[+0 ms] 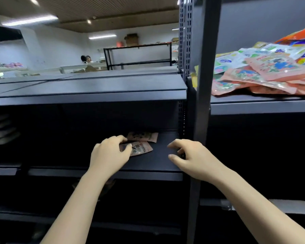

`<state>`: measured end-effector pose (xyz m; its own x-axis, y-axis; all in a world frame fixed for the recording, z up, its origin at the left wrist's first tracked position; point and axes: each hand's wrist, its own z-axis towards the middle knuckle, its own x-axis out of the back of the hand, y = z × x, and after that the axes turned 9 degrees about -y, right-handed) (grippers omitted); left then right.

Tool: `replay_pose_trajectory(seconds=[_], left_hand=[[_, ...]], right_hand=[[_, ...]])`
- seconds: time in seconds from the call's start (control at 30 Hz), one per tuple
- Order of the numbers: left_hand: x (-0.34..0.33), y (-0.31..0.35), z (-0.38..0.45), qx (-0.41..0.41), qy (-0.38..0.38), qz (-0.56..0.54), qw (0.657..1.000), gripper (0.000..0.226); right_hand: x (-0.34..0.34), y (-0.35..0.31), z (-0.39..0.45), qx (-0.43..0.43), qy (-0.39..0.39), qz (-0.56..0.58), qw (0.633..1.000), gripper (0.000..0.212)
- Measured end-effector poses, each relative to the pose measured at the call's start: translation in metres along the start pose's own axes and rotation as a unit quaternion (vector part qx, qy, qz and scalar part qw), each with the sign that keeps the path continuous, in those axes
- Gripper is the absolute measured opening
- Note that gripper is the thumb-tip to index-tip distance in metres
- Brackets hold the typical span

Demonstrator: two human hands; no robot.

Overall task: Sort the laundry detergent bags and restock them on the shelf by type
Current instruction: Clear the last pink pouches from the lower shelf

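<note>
Bags half under left hand, print illegible.

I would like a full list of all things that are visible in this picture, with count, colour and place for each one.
Pink detergent bags: two, pink with dark print, on the dark middle shelf, overlapping.
Pile of detergent bags: many, pink, white-green and orange, on the upper right shelf.
Middle shelf: one, dark grey, under both hands.
Shelf upright: one, grey, between the two bays.
Black rack: one, far background.
Cardboard box: one, brown, on top of the black rack.
People: two, far background.
Left hand: fingers curled over the nearer pink bag.
Right hand: fingers loosely curled, holding nothing, above the shelf's right end.
</note>
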<state>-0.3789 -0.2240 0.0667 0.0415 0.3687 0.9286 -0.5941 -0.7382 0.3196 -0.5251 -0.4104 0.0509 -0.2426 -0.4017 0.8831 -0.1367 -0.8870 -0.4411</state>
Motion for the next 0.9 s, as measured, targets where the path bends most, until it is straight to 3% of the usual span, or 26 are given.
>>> replay_pose_trajectory(seconds=[0.27, 0.47, 0.77, 0.9], left_hand=[[-0.057, -0.083, 0.083, -0.002, -0.121, 0.05, 0.991, 0.04], [-0.106, -0.113, 0.146, -0.019, -0.187, 0.018, 0.982, 0.043], [-0.159, -0.141, 0.201, -0.065, -0.235, 0.032, 0.969, 0.061], [-0.166, -0.159, 0.198, -0.091, -0.212, 0.053, 0.972, 0.054]], right_hand=[[-0.064, 0.002, 0.098, -0.15, -0.069, 0.038, 0.986, 0.04], [-0.097, 0.023, 0.152, -0.238, -0.044, 0.064, 0.968, 0.033], [-0.134, 0.046, 0.219, -0.292, -0.018, 0.062, 0.954, 0.034], [-0.146, 0.06, 0.252, -0.328, -0.012, 0.095, 0.94, 0.034]])
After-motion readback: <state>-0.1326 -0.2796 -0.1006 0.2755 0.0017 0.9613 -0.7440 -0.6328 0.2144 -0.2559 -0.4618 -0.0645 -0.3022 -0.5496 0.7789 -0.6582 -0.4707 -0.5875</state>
